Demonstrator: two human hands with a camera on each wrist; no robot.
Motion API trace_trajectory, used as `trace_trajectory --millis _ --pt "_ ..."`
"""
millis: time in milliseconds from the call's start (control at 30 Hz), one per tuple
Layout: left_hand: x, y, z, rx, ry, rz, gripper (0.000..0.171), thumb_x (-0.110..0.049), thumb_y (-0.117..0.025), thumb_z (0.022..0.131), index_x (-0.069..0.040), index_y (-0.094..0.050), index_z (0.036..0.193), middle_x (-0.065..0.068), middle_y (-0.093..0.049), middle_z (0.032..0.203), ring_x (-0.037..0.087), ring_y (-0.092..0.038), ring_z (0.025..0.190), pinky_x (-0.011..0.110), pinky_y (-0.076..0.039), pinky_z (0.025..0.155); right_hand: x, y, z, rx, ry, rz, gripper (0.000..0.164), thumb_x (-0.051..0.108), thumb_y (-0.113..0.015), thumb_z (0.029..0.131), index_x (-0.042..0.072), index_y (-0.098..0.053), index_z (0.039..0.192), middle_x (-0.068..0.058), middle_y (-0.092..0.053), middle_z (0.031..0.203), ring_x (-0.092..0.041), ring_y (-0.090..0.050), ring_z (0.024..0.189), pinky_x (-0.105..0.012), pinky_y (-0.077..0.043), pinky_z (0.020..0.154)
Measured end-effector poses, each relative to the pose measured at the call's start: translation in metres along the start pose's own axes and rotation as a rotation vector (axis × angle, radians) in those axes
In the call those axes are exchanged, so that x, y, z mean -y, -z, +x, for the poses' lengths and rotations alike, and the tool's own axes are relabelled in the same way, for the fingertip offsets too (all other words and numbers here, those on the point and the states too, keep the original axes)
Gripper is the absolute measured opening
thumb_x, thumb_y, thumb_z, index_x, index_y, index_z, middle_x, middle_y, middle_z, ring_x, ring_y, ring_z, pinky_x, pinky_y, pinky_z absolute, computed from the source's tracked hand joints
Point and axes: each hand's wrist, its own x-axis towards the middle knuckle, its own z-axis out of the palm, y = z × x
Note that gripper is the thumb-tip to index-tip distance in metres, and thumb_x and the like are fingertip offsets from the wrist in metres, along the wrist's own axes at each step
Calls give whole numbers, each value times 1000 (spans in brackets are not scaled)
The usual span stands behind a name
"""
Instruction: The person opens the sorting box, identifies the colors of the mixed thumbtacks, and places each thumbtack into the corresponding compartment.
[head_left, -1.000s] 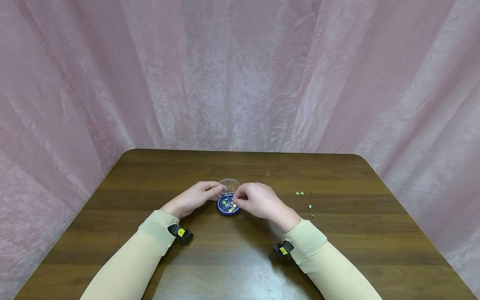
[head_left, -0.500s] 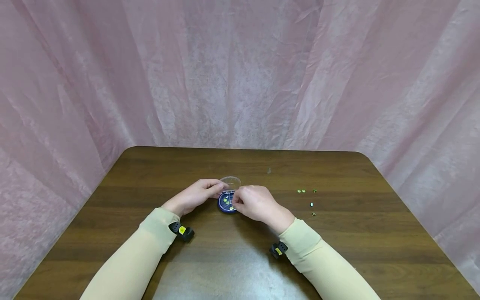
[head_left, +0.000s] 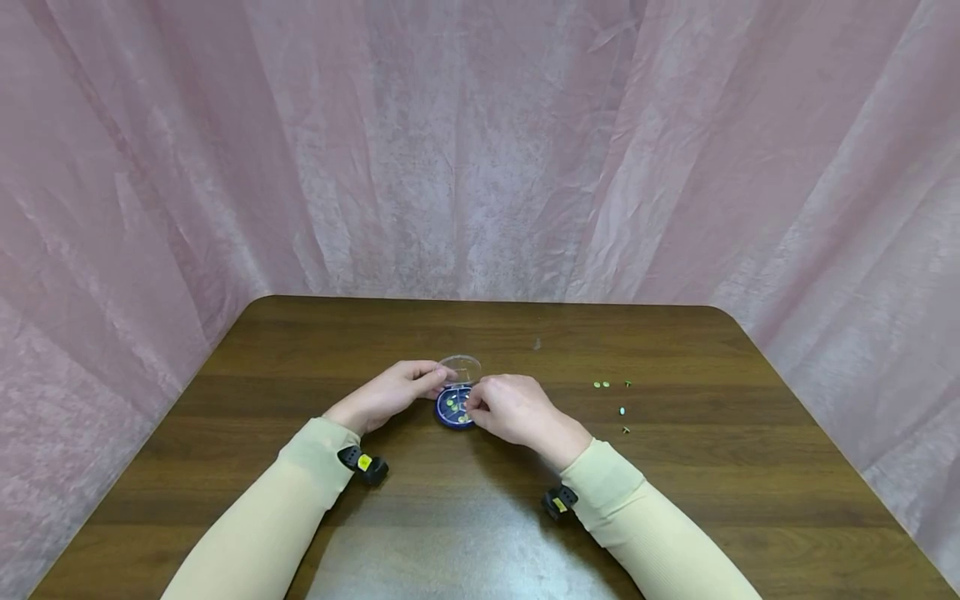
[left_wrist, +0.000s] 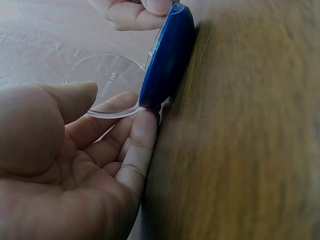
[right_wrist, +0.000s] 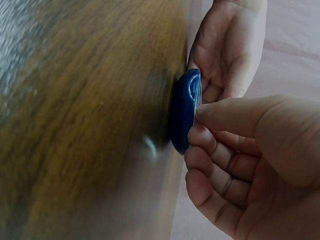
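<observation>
A round blue pill case (head_left: 455,425) with several compartments stands on the table, its clear lid (head_left: 461,367) raised at the back. Small green thumbtacks (head_left: 451,404) lie in its compartments. My left hand (head_left: 393,393) holds the case at its left side by the hinge, thumb over the lid and fingers behind it, as the left wrist view shows. Over the right part of the case, my right hand (head_left: 517,408) has curled fingers, thumb and index fingertips (right_wrist: 202,137) right at the rim. I cannot tell whether something small is between them.
Several loose thumbtacks lie on the wooden table (head_left: 465,517) to the right: two green ones (head_left: 602,384) side by side, one on its side (head_left: 627,383), a pale one (head_left: 622,411) and a nearer one (head_left: 626,430). A pink curtain (head_left: 465,167) hangs behind the table.
My right hand has shifted slightly left and down over the case, its fingertips staying at the right compartments. The left hand keeps its hold, and the loose thumbtacks lie as before.
</observation>
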Motion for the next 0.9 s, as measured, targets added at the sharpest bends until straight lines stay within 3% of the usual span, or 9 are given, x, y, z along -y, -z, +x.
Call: trace_trajectory --millis 467,700,900 --pt "0 -4 7 23 -30 -8 39 -32 -48 106 -8 -64 132 3 -62 133 20 -59 118 34 -46 99 -13 17 -11 56 -83 12 6 29 -71 88 28 -77 91 15 -66 86 -6 -57 73 -29 -48 65" --pt "4 -2 6 25 -20 -5 38 -32 -48 106 -8 -64 131 4 -61 134 21 -59 119 34 -46 100 -30 35 -36 70 -168 -5 4 30 -71 89 29 -74 89 18 -60 82 -2 -57 74 -28 -47 66" --pt "4 2 2 11 -24 14 40 -34 -48 106 -9 -64 133 4 -60 135 21 -59 118 35 -46 100 -63 49 -60 67 -237 -64 4 27 -71 86 28 -73 89 18 -60 80 -3 -57 73 -30 -48 65"
